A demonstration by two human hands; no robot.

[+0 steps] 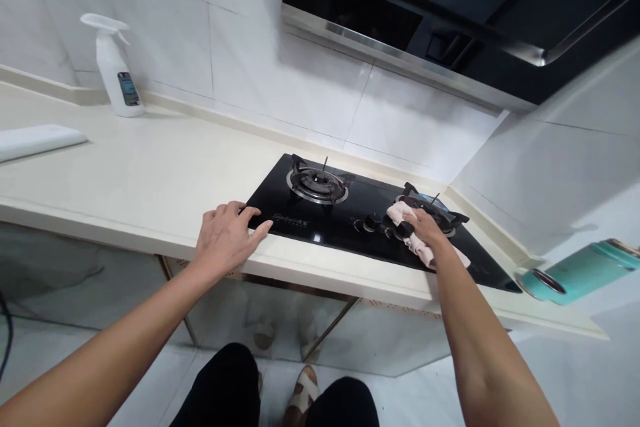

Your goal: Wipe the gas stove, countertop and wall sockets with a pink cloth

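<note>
Cream countertop (125, 167) carried a black glass hob (300, 230). Left hand (225, 237) lay flat, fingers spread, on the hob's near-left corner. Right hand (425, 227) gripped a pink cloth (400, 213) beside the right burner (447, 215) — soft, light, limp — probably best held bunched.

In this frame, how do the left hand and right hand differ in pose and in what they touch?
The left hand lies flat, fingers spread, holding nothing; the right hand curls over a cloth. The left hand rests on the counter at the left front corner of the stove; the right hand is on the stove beside the right burner. Both arms are bare.
</note>
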